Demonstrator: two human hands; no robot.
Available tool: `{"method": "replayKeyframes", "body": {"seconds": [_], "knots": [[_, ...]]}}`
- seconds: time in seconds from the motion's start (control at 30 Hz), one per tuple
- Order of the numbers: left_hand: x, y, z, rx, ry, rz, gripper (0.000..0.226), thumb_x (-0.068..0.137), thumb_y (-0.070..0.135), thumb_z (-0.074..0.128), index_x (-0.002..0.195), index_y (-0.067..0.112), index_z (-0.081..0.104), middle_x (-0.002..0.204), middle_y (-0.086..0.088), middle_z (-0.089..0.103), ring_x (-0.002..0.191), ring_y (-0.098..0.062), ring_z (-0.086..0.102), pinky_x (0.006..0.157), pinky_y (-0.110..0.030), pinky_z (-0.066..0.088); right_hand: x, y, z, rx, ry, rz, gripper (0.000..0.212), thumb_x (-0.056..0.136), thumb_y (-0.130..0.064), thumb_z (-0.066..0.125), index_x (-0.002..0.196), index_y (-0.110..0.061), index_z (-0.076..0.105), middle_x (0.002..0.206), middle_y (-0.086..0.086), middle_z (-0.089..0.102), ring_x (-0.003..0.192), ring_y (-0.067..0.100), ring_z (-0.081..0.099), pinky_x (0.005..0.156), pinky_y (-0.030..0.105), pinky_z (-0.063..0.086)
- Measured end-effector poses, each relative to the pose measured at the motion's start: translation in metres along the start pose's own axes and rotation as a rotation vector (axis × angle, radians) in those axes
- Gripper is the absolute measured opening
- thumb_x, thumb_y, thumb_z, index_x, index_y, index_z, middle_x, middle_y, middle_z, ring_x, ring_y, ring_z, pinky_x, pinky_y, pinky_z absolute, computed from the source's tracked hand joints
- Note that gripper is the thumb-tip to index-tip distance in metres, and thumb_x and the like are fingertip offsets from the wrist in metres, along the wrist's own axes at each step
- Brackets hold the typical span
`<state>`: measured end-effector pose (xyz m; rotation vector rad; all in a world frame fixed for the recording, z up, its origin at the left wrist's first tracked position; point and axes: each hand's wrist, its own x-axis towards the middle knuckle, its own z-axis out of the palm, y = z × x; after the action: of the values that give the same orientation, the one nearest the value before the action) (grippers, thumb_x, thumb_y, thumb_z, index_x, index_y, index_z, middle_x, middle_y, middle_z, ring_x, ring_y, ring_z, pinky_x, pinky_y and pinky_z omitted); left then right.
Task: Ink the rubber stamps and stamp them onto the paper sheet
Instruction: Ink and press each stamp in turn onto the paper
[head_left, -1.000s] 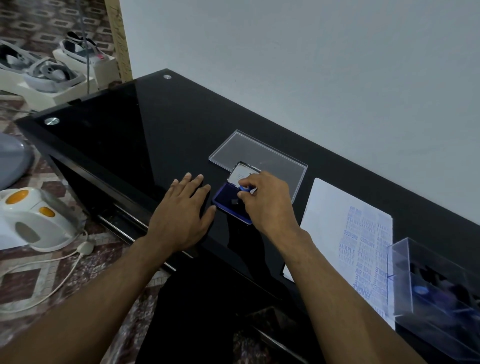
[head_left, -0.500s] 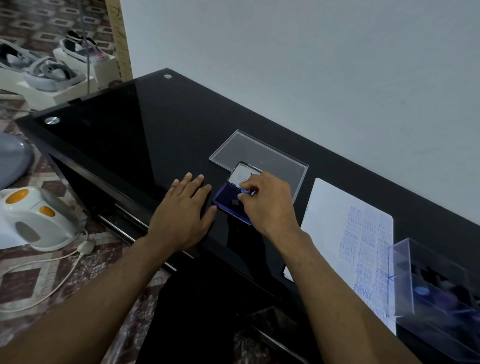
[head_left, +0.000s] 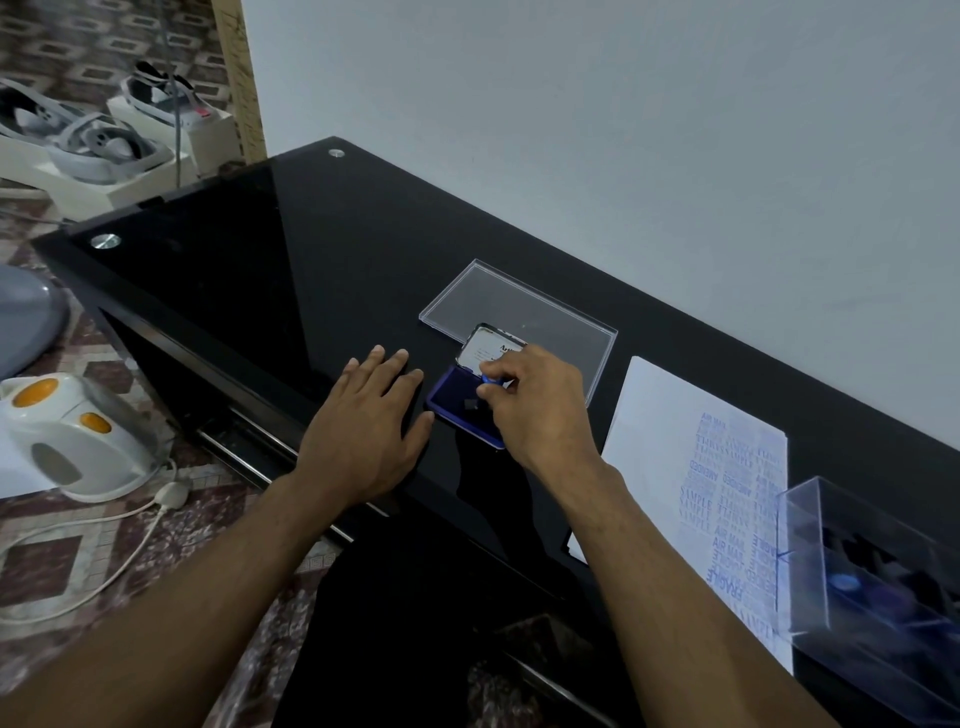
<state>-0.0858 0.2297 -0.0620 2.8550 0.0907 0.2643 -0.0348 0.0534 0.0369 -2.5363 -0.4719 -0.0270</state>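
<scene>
Inking a stamp, with smudges waiting downstream

Pinching a small blue-handled stamp (head_left: 489, 378) between thumb and fingertips, the right hand (head_left: 537, 402) holds it on or just above the open ink pad (head_left: 457, 402); whether the rubber face touches the ink is hidden by the fingers. The left hand (head_left: 371, 434) lies flat on the black table (head_left: 270, 270), thumb at the pad's near edge, holding nothing.

Judged from here, the pad could skid on the glossy top if the left hand eases off. A tilted stamp would ink unevenly and print a broken mark. The paper sheet (head_left: 670, 421) lies to the right, already crowded with blue prints, so overlap is likely, and a dragged wrist could smear them. The clear box (head_left: 872, 587) overlapping its corner narrows the room further.
</scene>
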Motion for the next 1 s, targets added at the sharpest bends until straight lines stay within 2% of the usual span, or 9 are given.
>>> {"method": "replayKeyframes", "body": {"seconds": [0.23, 0.43, 0.57, 0.7, 0.83, 1.0], "knots": [[0.0, 0.001, -0.002, -0.004, -0.007, -0.001, 0.076, 0.093, 0.064, 0.015, 0.151, 0.02, 0.04, 0.163, -0.006, 0.028, 0.154, -0.025, 0.015, 0.125, -0.047, 0.013, 0.001, 0.002, 0.001, 0.019, 0.017, 0.001, 0.024, 0.091, -0.017, 0.068, 0.115, -0.018, 0.072, 0.116, -0.001, 0.068, 0.099, 0.011, 0.064, 0.088, 0.02, 0.048], [0.003, 0.002, -0.007, -0.084, -0.009, -0.011, 0.065, 0.1, 0.052, 0.042, 0.155, 0.018, 0.034, 0.164, -0.007, 0.025, 0.154, -0.024, 0.012, 0.126, -0.044, 0.009, -0.002, 0.006, -0.001, 0.072, 0.029, -0.004, 0.026, 0.09, -0.018, 0.07, 0.116, -0.017, 0.072, 0.117, -0.001, 0.068, 0.096, 0.012, 0.066, 0.09, 0.026, 0.054], [0.008, 0.016, -0.015, -0.13, 0.023, 0.017, 0.065, 0.1, 0.051, 0.043, 0.155, 0.018, 0.032, 0.163, -0.008, 0.027, 0.154, -0.025, 0.013, 0.126, -0.042, 0.009, -0.009, 0.017, -0.013, 0.098, 0.117, 0.003, 0.027, 0.09, -0.02, 0.07, 0.117, -0.019, 0.071, 0.118, -0.001, 0.065, 0.094, 0.009, 0.063, 0.084, 0.024, 0.055], [0.017, 0.044, -0.019, -0.156, 0.02, 0.069, 0.063, 0.1, 0.049, 0.044, 0.154, 0.017, 0.034, 0.162, -0.007, 0.029, 0.153, -0.025, 0.015, 0.126, -0.043, 0.01, -0.018, 0.037, -0.034, 0.095, 0.167, 0.033, 0.03, 0.089, -0.022, 0.072, 0.118, -0.021, 0.07, 0.117, -0.002, 0.064, 0.097, 0.01, 0.062, 0.085, 0.022, 0.053], [0.023, 0.077, -0.015, -0.178, 0.025, 0.122, 0.059, 0.1, 0.047, 0.047, 0.15, 0.016, 0.04, 0.158, -0.008, 0.035, 0.151, -0.026, 0.021, 0.125, -0.043, 0.015, -0.029, 0.064, -0.055, 0.101, 0.235, 0.078, 0.026, 0.087, -0.02, 0.074, 0.113, -0.021, 0.073, 0.108, -0.003, 0.066, 0.091, 0.011, 0.065, 0.09, 0.027, 0.054], [0.033, 0.125, -0.007, -0.23, -0.009, 0.187, 0.059, 0.099, 0.05, 0.046, 0.149, 0.021, 0.039, 0.158, -0.003, 0.034, 0.149, -0.023, 0.023, 0.12, -0.041, 0.028, -0.043, 0.105, -0.082, 0.104, 0.283, 0.183, 0.023, 0.087, -0.018, 0.073, 0.111, -0.019, 0.074, 0.109, -0.002, 0.065, 0.088, 0.015, 0.067, 0.089, 0.029, 0.055]]}}
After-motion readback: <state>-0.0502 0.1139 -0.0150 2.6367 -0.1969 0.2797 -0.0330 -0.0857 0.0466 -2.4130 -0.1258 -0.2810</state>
